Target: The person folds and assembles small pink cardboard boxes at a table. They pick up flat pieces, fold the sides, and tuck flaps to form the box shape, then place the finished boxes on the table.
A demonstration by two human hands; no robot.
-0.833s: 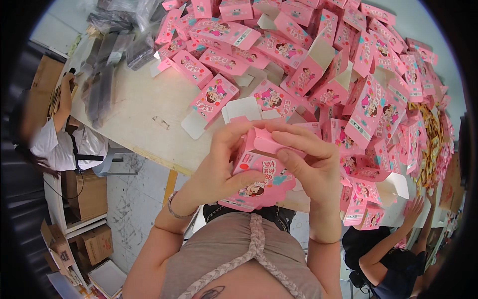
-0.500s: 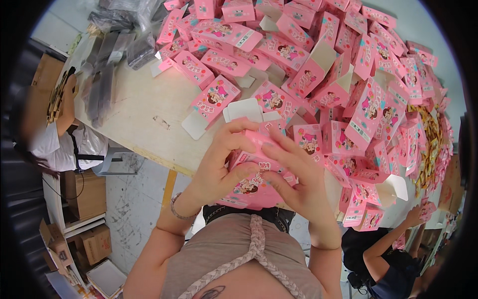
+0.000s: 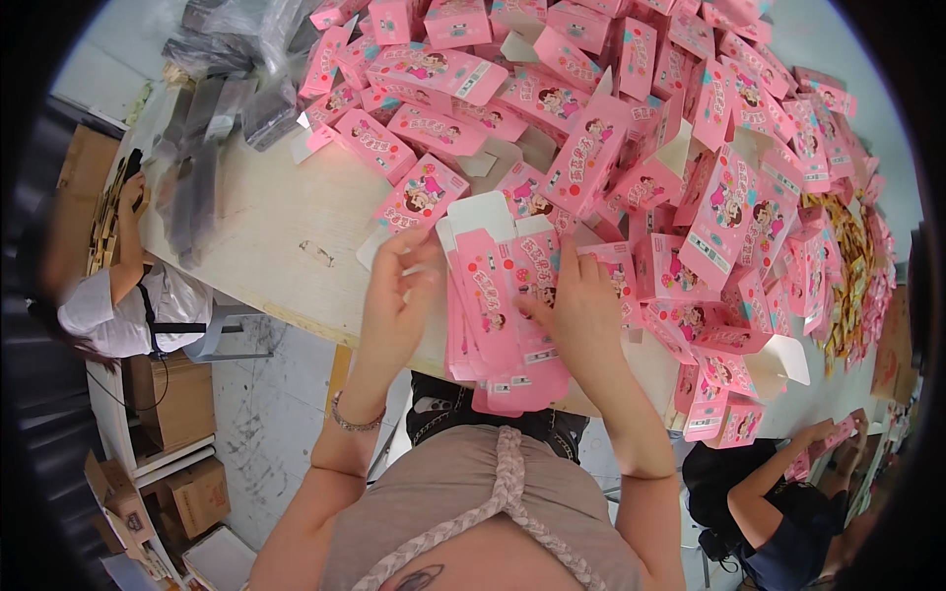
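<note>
Flat cartons (image 3: pixel 483 295) lie stacked and slightly fanned right between your hands, at the near edge of the table (image 3: pixel 271 212), near ends jutting past it. Long axis runs near to far, far end leaning a bit left, white flaps (image 3: pixel 481 214) at that far end. Your right hand (image 3: pixel 581 320) is the nearer one: it's half curled, thumb over the right-hand part of the top layer, fingers along the right edge; can't tell whether it pinches a carton or just rests there. Your left hand (image 3: pixel 396 295) sits just left of the stack, fingers loosely spread and bent, nothing seen in it, small gap to the cartons. Counts: two hands of yours; one bracelet (image 3: pixel 357 416), left wrist; one stack, its cartons overlap too much to count. Pink boxes (image 3: pixel 588 163), dozens, heaped far and right, no exact number possible. One heap of gold packets (image 3: pixel 849 276) at far right, pieces too small to count. Dark wrapped bundles (image 3: pixel 194 202) at far left, several, overlapping, no sure count. Two co-workers: one person at left (image 3: pixel 123 300), one person at near right (image 3: pixel 778 522) with a pink box at the hands.
</note>
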